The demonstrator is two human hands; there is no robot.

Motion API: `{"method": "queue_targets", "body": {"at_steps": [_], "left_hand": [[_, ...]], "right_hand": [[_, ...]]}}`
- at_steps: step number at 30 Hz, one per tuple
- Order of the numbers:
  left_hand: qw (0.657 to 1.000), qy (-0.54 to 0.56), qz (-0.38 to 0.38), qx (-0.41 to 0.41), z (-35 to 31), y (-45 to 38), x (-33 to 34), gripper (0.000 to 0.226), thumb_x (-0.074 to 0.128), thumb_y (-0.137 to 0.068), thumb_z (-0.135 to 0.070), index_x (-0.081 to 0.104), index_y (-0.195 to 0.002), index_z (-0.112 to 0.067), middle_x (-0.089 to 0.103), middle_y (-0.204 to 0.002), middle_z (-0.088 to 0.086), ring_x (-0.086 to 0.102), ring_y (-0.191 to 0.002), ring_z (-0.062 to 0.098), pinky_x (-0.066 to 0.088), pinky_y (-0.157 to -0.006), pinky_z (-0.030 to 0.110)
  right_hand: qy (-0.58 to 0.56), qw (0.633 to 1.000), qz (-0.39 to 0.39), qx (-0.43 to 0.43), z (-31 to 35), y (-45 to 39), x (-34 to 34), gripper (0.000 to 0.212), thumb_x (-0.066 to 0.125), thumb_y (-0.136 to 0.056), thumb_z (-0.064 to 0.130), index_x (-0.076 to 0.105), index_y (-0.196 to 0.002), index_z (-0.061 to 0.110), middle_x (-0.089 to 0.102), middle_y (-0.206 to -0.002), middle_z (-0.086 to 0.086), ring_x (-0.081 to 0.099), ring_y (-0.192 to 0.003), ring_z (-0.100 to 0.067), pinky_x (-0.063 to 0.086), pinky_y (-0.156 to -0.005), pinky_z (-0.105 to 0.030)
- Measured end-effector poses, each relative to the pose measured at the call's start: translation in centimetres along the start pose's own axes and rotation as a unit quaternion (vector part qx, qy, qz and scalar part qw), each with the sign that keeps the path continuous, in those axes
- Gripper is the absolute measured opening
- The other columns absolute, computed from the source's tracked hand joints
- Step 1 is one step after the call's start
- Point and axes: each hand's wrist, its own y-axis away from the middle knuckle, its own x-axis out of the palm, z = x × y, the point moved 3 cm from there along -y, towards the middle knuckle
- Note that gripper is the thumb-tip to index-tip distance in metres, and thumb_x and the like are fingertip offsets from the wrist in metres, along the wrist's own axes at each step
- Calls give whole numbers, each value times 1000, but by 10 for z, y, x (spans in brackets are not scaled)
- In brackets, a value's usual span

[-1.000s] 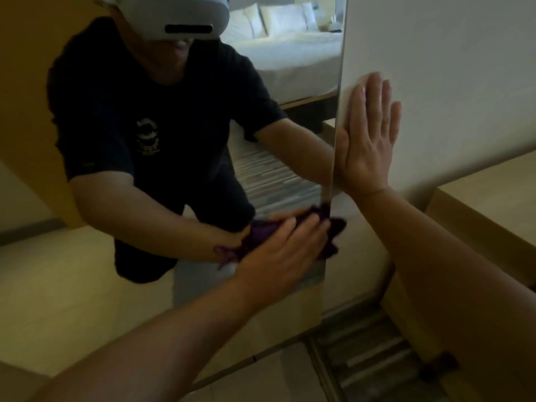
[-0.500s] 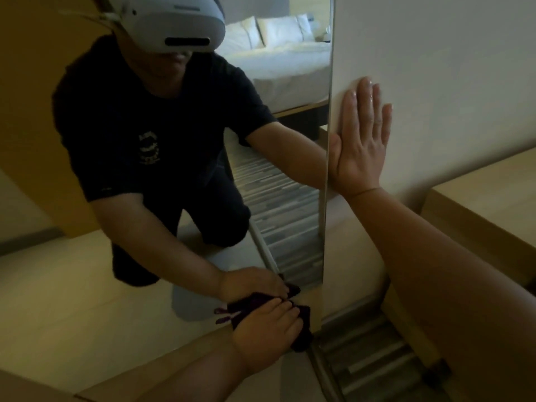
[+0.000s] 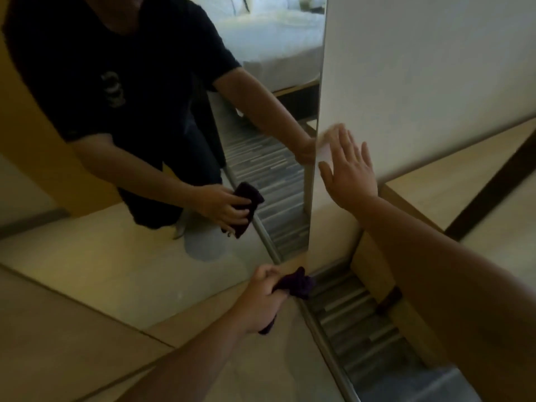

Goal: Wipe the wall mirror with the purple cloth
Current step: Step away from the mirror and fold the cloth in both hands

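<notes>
My left hand (image 3: 262, 297) grips the bunched purple cloth (image 3: 297, 282) at the tall frameless wall mirror's (image 3: 162, 233) bottom edge, five o'clock corner; my right hand (image 3: 346, 166), fingers spread, lies at three o'clock on the white wall (image 3: 420, 68)

The scene is dim and warm-tinted. The brightest patch is the white bed (image 3: 278, 30) reflected in the mirror (image 3: 145, 256). The reflected shirt (image 3: 116, 68) is nearly black, its detail lost. The right hand (image 3: 348, 169) is smeared by motion blur, worst above its fingertips. The wall (image 3: 435, 68) beyond the fingers shows soft, even light. Straight edges bow toward the frame corners.
</notes>
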Motion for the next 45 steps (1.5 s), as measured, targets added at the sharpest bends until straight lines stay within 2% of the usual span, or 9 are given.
{"method": "queue_targets", "body": {"at_steps": [4,7,12,16,23,27,35,41,45], "left_hand": [[999,28,19,42,-87,52,-45,32,51,-103,-16,63,-89,-42,58,-100,-3,61,-88,5,48,-84,25],[997,2,70,35,-141,80,-80,36,48,-103,-17,58,-97,-51,68,-107,-3,65,-97,10,51,-90,35],[986,-71,126,84,-226,122,-125,25,49,-104,-26,54,-99,-49,61,-92,-24,57,-80,-12,44,-70,14],[972,-133,159,115,-279,152,-148,17,51,-103,-32,57,-119,-31,60,-103,-15,57,-89,0,45,-75,20],[940,-220,209,153,-335,190,-148,26,58,-97,-44,51,-119,-33,62,-110,-10,59,-93,8,52,-82,34],[918,-272,225,178,-345,209,-135,47,73,-86,-44,49,-124,-30,59,-111,-12,55,-92,6,48,-75,27],[888,-329,226,227,-371,198,-66,24,51,-102,-31,54,-125,-25,62,-117,-3,59,-102,17,50,-81,36],[885,-330,248,216,-421,150,5,22,41,-105,-36,56,-118,-28,61,-107,-7,59,-92,13,51,-76,36],[888,-320,275,181,-459,108,52,19,43,-104,-37,55,-119,-30,60,-99,-11,57,-85,7,45,-67,29]], "right_hand": [[-82,991,103,21,38,49,-72,54,37,-102,49,36,-150,24,13,-165,0,14,-150,-20,17,-120,-45],[-145,975,170,14,75,82,-142,46,48,-99,46,51,-140,25,32,-157,7,36,-140,-14,34,-110,-34],[-161,941,297,-6,120,118,-243,65,59,-88,58,39,-146,34,46,-144,12,47,-113,2,45,-96,-22],[-113,933,343,3,139,134,-305,78,71,-84,49,29,-149,36,50,-137,13,51,-118,-7,44,-97,-23],[-93,916,386,55,142,148,-372,32,66,-91,31,57,-122,28,64,-104,7,60,-90,-9,44,-73,-20],[-96,910,393,90,118,163,-397,10,60,-96,27,60,-106,25,59,-90,11,56,-80,-3,39,-66,-15],[-95,889,425,141,34,208,-415,3,60,-96,29,58,-95,32,50,-92,18,54,-83,-1,35,-63,-13],[-98,892,412,156,-40,221,-416,64,64,-92,36,32,-146,29,61,-119,8,59,-105,-11,49,-90,-27],[-11,900,425,94,-107,223,-393,57,67,-88,46,37,-133,28,61,-108,6,58,-90,-14,49,-78,-30]]}}
